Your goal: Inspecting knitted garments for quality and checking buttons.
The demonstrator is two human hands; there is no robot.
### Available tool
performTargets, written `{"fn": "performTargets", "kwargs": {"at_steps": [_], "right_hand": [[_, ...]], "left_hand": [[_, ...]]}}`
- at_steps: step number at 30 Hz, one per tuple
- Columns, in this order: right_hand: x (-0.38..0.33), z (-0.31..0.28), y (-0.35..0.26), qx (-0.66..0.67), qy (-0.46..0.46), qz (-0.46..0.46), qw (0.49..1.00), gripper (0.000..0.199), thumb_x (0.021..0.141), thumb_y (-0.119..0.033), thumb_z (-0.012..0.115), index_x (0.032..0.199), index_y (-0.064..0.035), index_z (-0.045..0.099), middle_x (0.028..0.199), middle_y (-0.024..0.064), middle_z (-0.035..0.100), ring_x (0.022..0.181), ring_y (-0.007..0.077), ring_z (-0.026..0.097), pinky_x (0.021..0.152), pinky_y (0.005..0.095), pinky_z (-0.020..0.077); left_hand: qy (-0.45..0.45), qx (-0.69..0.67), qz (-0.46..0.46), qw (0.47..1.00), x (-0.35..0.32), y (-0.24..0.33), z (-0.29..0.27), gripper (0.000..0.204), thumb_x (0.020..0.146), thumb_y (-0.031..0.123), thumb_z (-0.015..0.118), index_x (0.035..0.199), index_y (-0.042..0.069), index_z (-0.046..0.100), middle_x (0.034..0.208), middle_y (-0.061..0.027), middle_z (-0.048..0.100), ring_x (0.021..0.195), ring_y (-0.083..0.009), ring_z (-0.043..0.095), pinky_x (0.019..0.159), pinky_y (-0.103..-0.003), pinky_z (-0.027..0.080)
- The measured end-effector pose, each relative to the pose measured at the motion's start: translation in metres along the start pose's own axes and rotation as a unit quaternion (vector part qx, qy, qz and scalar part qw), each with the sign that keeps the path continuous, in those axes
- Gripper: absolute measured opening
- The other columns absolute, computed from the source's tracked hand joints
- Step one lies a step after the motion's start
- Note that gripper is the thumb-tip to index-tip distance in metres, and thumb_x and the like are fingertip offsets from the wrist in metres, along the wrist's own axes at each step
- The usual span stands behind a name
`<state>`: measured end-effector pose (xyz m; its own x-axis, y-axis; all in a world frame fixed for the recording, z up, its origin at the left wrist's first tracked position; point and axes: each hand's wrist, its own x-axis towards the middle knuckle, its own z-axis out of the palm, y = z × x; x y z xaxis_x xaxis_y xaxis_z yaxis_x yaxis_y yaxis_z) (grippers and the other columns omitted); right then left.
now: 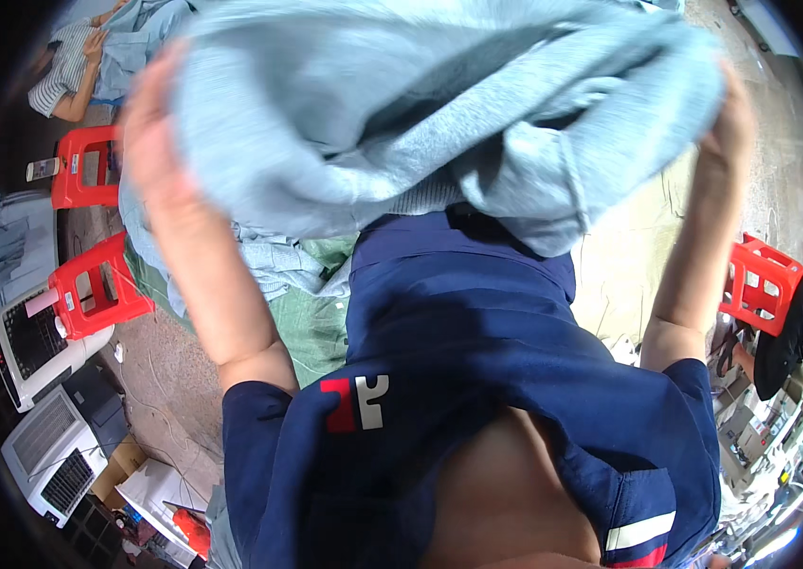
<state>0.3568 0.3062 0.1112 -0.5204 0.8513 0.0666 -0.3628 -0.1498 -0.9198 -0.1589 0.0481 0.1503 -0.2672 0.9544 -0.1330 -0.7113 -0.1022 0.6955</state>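
Note:
A bulky light grey-blue garment (420, 114) of sweatshirt-like knit, with seams and a ribbed band, is held up across the top of the view. My left hand (150, 128) grips its left side, blurred by motion. At the opposite side my right hand (731, 119) is closed on the cloth, its fingers mostly hidden behind the folds. The garment hangs bunched between both hands, above my lap. More pale blue cloth (273, 261) lies under my left forearm on a green sheet (311, 332).
Two red stools (89, 166) stand at the left, a phone (42, 170) on one. White air coolers (51, 455) are further down. At the right are another red stool (764, 284) and a person in black (795, 337). A person in stripes (70, 66) handles cloth at the far left.

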Motion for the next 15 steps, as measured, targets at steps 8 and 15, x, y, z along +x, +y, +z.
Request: {"fn": "performTargets", "kwargs": {"at_steps": [8,15], "right_hand": [[-0.092,0.168,0.099,-0.508,-0.126,-0.26,0.811,0.019,0.079,-0.003,0.062,0.098,-0.0029,0.065,0.087,0.0117,0.062,0.077,0.0314,0.061,0.069,0.038,0.0506],[-0.098,0.215,0.071,-0.67,-0.304,-0.117,0.668,0.005,0.074,-0.006,0.058,0.076,-0.0031,0.055,0.078,0.0112,0.055,0.069,0.0254,0.061,0.055,0.0357,0.0513]], "left_hand": [[-0.018,0.311,-0.096,0.946,-0.029,-0.136,0.051,0.016,0.081,0.006,0.07,0.095,0.0,0.065,0.084,-0.0007,0.064,0.076,-0.0083,0.057,0.074,-0.023,0.046],[-0.147,0.39,-0.035,0.908,-0.038,-0.127,0.081,0.014,0.082,0.006,0.069,0.092,-0.003,0.064,0.083,0.0006,0.062,0.079,-0.0054,0.054,0.072,-0.021,0.044]]}}
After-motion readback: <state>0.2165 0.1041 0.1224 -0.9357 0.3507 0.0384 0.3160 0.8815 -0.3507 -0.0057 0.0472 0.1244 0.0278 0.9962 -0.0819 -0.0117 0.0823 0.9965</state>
